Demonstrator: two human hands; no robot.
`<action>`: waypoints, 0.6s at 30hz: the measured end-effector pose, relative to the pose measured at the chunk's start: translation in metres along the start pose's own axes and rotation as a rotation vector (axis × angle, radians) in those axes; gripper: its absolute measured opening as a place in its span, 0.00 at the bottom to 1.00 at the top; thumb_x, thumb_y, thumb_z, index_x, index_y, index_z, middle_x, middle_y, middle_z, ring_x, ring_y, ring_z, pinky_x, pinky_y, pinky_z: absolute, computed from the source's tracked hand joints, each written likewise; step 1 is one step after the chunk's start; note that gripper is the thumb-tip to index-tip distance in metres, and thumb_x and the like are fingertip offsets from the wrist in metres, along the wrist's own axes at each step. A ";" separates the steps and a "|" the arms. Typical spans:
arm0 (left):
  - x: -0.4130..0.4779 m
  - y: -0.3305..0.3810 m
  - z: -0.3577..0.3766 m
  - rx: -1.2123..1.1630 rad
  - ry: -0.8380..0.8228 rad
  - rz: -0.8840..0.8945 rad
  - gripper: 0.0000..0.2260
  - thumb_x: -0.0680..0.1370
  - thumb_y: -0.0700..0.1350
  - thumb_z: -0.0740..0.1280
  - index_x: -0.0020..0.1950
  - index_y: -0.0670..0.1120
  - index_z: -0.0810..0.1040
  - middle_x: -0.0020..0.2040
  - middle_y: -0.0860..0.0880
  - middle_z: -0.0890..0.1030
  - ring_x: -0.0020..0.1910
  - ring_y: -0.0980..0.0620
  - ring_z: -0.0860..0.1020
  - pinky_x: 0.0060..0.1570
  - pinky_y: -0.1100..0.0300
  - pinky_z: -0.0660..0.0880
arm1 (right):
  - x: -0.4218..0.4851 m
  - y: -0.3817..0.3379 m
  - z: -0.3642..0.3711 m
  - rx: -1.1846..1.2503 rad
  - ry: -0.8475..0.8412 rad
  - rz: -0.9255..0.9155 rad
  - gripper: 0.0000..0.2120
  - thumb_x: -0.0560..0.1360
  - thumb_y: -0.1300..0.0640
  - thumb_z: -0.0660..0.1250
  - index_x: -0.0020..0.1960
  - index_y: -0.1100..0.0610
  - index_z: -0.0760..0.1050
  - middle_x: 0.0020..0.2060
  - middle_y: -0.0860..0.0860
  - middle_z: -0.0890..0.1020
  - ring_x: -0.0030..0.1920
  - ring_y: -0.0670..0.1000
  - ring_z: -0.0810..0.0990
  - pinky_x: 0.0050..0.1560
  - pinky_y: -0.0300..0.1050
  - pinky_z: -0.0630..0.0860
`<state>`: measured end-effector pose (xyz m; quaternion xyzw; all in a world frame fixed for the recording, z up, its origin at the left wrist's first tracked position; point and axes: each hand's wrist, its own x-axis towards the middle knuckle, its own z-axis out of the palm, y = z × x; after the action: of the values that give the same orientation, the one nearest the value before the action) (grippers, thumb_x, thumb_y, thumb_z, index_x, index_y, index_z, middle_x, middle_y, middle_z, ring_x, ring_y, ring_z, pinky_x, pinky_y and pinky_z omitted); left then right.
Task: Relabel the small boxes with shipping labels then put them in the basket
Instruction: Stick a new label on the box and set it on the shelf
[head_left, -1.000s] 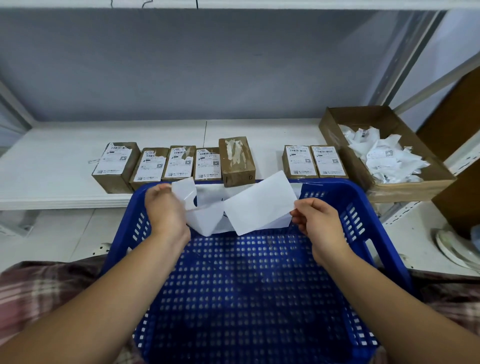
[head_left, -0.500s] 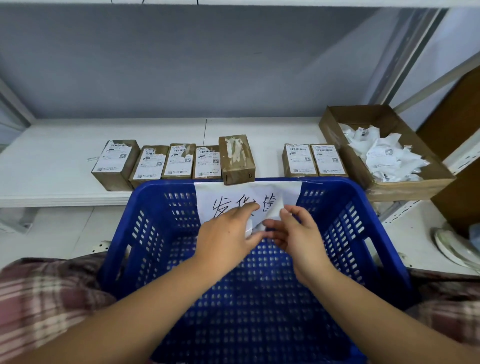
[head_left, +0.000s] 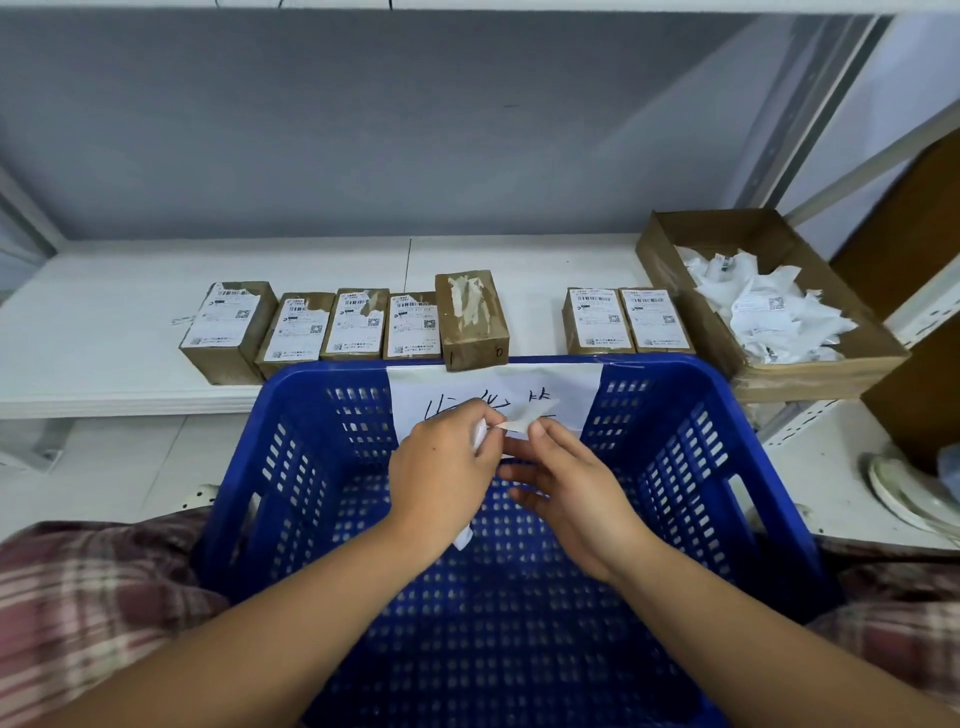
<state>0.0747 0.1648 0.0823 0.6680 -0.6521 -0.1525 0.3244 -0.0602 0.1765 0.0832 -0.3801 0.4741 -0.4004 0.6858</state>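
Label (head_left: 527, 415): white, thin, up over the blue basket (head_left: 727, 467).
Left hand (head_left: 447, 467): fingers pinch one end of the label.
Right hand (head_left: 566, 478): fingers pinch the label too.
Small boxes (head_left: 353, 325): brown, white stickers, in a row on the shelf (head_left: 104, 312) behind.

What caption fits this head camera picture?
Left hand and right hand pinch a white label above the blue basket, small boxes behind.

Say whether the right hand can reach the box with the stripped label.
Probably, once freed: the right hand pinches a paper strip, but the stripped box stands unobstructed just past the basket rim.
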 end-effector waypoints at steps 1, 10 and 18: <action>0.001 -0.001 0.000 -0.065 0.003 -0.036 0.05 0.78 0.49 0.65 0.46 0.52 0.80 0.29 0.55 0.74 0.31 0.53 0.72 0.29 0.58 0.66 | 0.001 -0.001 -0.001 0.006 -0.028 0.000 0.18 0.79 0.44 0.58 0.58 0.54 0.77 0.56 0.51 0.83 0.49 0.49 0.79 0.52 0.44 0.74; 0.029 0.018 0.004 -0.953 -0.024 -0.430 0.04 0.76 0.44 0.69 0.50 0.46 0.78 0.46 0.46 0.84 0.44 0.48 0.83 0.49 0.52 0.79 | 0.002 0.002 0.003 -0.182 -0.103 -0.041 0.19 0.77 0.62 0.69 0.64 0.47 0.71 0.42 0.51 0.84 0.42 0.47 0.81 0.43 0.38 0.77; 0.050 0.028 0.029 -1.024 -0.046 -0.491 0.15 0.78 0.53 0.65 0.63 0.54 0.68 0.52 0.53 0.79 0.51 0.54 0.78 0.53 0.53 0.76 | 0.018 -0.019 -0.031 -0.107 0.224 -0.063 0.15 0.78 0.65 0.66 0.58 0.48 0.75 0.37 0.54 0.81 0.37 0.53 0.79 0.41 0.48 0.77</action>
<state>0.0406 0.1110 0.0897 0.5539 -0.3275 -0.5346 0.5479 -0.0894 0.1481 0.0853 -0.3840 0.5563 -0.4359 0.5942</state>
